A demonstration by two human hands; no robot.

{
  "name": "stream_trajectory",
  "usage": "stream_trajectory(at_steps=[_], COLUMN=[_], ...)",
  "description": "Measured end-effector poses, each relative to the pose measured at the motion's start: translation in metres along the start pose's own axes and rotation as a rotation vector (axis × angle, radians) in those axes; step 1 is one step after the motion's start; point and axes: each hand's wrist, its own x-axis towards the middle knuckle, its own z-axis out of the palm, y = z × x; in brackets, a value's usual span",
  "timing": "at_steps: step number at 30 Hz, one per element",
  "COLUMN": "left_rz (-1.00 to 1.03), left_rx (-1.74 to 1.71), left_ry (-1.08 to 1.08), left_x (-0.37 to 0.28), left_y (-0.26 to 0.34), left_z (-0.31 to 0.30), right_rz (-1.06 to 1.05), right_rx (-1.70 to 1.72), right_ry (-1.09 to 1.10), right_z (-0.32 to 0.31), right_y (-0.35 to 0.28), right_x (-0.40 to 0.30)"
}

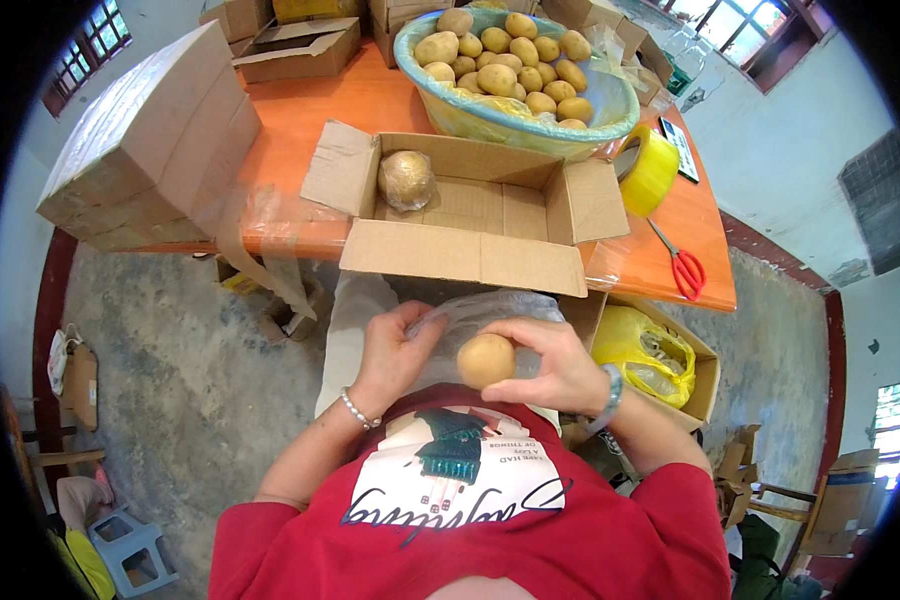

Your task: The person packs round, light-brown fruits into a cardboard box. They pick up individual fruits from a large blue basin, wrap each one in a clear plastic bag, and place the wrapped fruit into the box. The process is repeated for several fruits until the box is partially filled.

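Observation:
Between the thumb and fingers of my right hand (551, 367) is a bare potato (486, 361), held above my lap. My left hand (397, 346) pinches the edge of a clear plastic bag (506, 306), which spreads behind the potato over my knees. Just beyond my hands, an open cardboard box (465, 259) stands at the table's front edge with its flaps folded out. Inside it, at the left end, sits one potato wrapped in clear plastic (406, 181).
A lined basin (510, 127) heaped with potatoes stands behind the box. Yellow tape (651, 171), a phone (679, 148) and red-handled scissors (686, 271) lie right on the orange table (307, 105). Stacked cartons (150, 142) stand left. A yellow plastic bag (641, 352) sits in a box below.

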Motion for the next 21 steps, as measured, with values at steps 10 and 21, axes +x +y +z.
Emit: stream_trajectory(at_steps=[10,21], left_rz=[0.098,0.037], left_rx=[-0.273,-0.691], left_ry=[-0.394,-0.225], left_x=[-0.009,-0.009], left_y=[0.006,0.000], left_z=[0.001,0.019], right_rz=[0.252,0.192], right_rx=[0.084,0.081], right_ry=[0.194,0.352], right_z=[0.042,0.070], right_y=[0.050,0.037], right_x=[0.000,0.005])
